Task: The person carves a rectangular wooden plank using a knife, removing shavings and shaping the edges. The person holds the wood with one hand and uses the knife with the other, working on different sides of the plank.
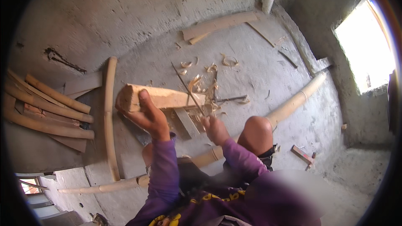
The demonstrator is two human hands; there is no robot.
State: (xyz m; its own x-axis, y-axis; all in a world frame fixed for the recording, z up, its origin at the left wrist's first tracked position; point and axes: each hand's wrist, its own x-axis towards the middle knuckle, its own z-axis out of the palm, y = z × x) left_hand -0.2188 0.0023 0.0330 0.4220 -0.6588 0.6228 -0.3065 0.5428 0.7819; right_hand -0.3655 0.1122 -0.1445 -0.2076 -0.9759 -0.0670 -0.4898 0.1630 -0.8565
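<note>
My left hand (150, 119) grips the thick end of a pale, squared piece of wood (165, 97), with the thumb on top and the fingers wrapped under it. The wood tapers toward its right end. My right hand (215, 129) is closed around the handle of a long, thin-bladed knife (184, 83). Its blade slants up and left, crossing the wood near the narrow end; whether the edge touches it I cannot tell. Curled wood shavings (197, 83) lie on the concrete floor just beyond.
A bamboo pole (109, 121) lies left of me, and another long bamboo pole (293, 104) runs under my legs. Bamboo lengths (46, 104) are heaped at far left. Planks (220, 24) rest by the far wall. A hammer-like tool (302, 155) lies right of my knee.
</note>
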